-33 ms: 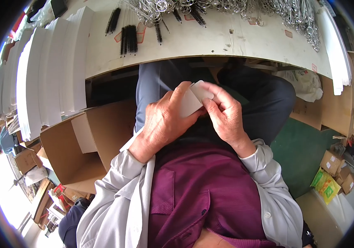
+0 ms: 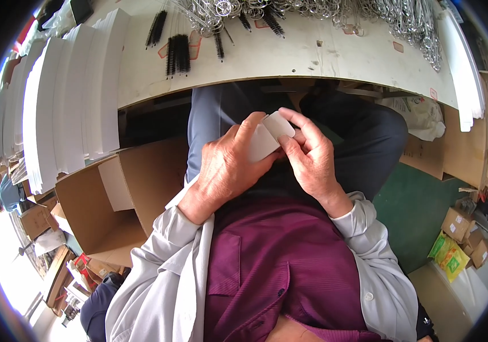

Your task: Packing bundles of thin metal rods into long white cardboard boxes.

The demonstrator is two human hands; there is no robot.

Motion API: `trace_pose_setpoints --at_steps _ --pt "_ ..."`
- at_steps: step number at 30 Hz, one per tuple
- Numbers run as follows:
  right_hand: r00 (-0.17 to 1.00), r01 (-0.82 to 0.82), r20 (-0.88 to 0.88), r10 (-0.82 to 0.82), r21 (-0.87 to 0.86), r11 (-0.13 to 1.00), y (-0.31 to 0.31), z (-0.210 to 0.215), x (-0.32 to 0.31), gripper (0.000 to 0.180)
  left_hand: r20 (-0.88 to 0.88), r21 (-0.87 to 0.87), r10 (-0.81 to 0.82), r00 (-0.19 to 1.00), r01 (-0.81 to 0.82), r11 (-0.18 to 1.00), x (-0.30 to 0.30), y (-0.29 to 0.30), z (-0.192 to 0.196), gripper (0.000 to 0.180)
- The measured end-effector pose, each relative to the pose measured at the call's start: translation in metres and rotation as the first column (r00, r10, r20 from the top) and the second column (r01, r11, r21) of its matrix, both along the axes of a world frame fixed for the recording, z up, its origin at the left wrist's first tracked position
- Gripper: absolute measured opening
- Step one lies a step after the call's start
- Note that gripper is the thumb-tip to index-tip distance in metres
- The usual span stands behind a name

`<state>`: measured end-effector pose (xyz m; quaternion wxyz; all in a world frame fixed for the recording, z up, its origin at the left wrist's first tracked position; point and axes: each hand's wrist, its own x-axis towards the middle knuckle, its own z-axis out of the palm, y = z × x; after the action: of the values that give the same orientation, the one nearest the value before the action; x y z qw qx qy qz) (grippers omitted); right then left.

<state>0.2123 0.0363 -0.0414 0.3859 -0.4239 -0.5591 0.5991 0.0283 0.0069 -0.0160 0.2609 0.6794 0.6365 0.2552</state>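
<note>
Both hands grip 1 small white card (image 2: pixel 271 137) over the lap: left hand (image 2: pixel 227 168) closed around its lower part, right hand (image 2: pixel 309 157) pinching its upper edge. Beyond lie the pale worktable (image 2: pixel 312 54), white sheet stacks (image 2: pixel 67 114), a cardboard box (image 2: pixel 107 199), black bottle brushes (image 2: pixel 178 51).

Bright daylight, sharp centre (edges warped)
</note>
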Motion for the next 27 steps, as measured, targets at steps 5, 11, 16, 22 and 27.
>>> trace_pose_setpoints --at_steps 5,11,16,22,27 --pt "0.985 0.104 -0.116 -0.128 -0.189 0.976 -0.004 -0.002 -0.008 0.022 0.043 -0.031 -0.022 0.999 0.023 0.999 0.001 0.000 -0.002 0.067" --pt "0.972 0.041 0.215 -0.092 0.231 0.972 -0.002 -0.002 -0.007 0.021 0.010 -0.084 -0.085 0.996 0.086 0.993 -0.005 -0.002 -0.008 0.061" --pt "0.976 0.010 0.192 -0.106 0.443 0.896 0.000 -0.001 -0.011 0.022 0.026 -0.057 -0.106 0.994 0.107 0.993 -0.005 -0.002 -0.012 0.060" --pt "0.979 0.013 0.197 -0.057 0.218 0.976 -0.004 0.004 -0.011 0.022 0.088 -0.087 -0.019 0.996 0.027 0.996 -0.001 -0.004 -0.012 0.067" --pt "0.968 0.005 0.236 -0.083 0.312 0.950 -0.003 0.000 -0.015 0.023 -0.020 -0.023 -0.011 1.000 0.010 1.000 0.001 -0.006 -0.022 0.068"
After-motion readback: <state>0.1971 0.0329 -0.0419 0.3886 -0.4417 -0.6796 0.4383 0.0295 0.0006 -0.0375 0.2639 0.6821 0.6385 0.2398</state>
